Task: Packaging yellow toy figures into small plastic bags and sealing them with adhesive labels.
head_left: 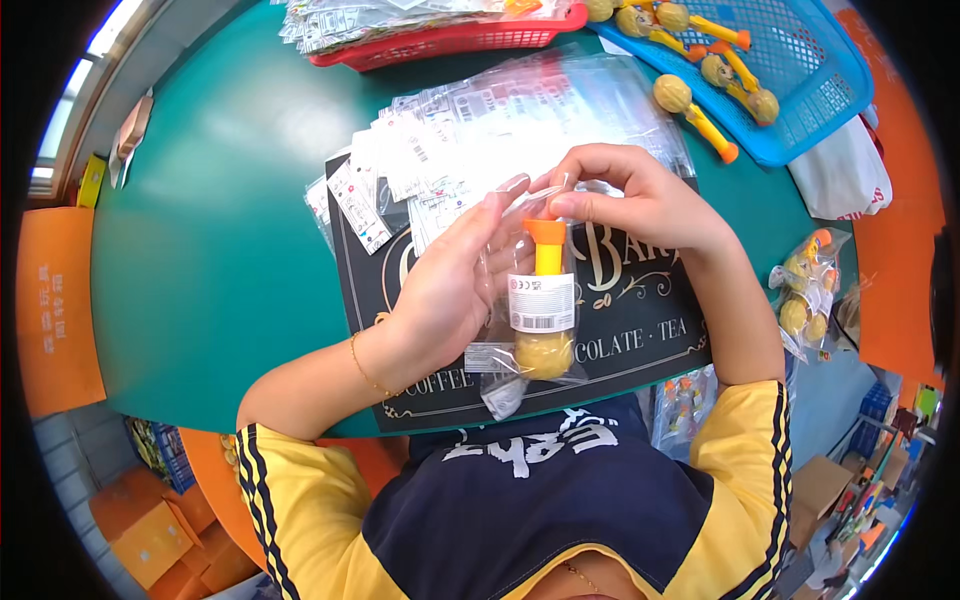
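Observation:
A clear plastic bag [497, 371] hangs upright in front of me over a black mat [640, 305] with pale lettering. Inside it is a yellow toy [547, 262] with an orange flared end up, a round textured ball at the bottom and a white label round its stem. Pinched between the thumb and fingers of my right hand [640, 195] is the bag's top edge. My left hand [455, 265] holds the bag's left side near the top, thumb in front and some fingers behind the film.
Flat clear bags with labels [500, 110] lie fanned beyond my hands. At the back stand a red basket [450, 42] of packaging and a blue basket [800, 130] with similar yellow toys; one loose toy [697, 115] lies beside it. Bagged toys [808, 290] rest at the right edge.

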A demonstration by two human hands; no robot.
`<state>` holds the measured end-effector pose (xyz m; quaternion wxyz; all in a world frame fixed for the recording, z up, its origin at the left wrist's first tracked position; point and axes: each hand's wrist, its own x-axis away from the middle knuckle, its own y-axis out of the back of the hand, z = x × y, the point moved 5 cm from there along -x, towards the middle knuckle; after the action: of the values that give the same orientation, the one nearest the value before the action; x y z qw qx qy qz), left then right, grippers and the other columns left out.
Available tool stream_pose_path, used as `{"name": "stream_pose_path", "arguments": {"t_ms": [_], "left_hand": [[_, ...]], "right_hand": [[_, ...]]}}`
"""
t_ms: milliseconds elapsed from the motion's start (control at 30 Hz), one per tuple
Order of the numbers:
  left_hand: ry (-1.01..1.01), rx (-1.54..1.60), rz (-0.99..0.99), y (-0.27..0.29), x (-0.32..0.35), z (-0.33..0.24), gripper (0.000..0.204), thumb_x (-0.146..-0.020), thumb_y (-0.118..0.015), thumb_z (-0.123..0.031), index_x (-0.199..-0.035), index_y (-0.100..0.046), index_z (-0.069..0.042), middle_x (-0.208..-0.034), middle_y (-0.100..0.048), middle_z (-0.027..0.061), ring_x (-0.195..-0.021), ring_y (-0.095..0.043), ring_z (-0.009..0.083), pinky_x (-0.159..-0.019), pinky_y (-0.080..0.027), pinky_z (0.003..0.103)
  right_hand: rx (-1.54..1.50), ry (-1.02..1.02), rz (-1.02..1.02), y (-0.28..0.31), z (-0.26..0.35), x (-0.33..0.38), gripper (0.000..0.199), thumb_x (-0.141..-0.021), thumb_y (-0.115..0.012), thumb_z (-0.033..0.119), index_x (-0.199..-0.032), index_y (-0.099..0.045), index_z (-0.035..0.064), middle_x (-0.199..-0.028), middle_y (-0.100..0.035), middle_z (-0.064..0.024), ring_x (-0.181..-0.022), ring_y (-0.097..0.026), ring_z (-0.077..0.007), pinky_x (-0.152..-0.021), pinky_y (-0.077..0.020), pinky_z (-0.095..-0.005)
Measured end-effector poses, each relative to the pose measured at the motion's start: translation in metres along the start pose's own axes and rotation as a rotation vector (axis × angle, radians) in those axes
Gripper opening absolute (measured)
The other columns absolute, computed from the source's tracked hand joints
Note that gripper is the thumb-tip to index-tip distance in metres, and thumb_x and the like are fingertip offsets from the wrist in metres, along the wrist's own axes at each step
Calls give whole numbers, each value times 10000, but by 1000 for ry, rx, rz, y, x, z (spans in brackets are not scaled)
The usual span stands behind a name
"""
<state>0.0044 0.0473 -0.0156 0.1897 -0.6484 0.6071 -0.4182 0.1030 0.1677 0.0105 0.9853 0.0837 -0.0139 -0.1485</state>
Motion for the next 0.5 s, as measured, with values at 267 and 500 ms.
{"name": "stream_pose_path", "arguments": {"t_ms": [267, 500], "left_hand": [[12, -172, -88, 12, -5, -4, 429, -966, -445, -249, -1310, -404, 5, -1321, -462, 129, -1218, -459, 202, -1014, -377, 350], [-90, -220, -212, 25, -8, -15, 364, -965, -450, -202, -1224, -474, 53, -1172, -566, 192, -1089, -573, 246, -960, -465, 343]], "right_hand": [[13, 31, 13, -4, 0, 2, 113, -813, -668, 108, -833, -609, 13, -900, -621, -46, -881, -569, -114, -801, -442, -252], [-60, -111, -3, -9, -4, 2, 130, -818, -671, 138, -856, -618, 26, -846, -613, -20, -774, -574, -66, -674, -426, -204]]}}
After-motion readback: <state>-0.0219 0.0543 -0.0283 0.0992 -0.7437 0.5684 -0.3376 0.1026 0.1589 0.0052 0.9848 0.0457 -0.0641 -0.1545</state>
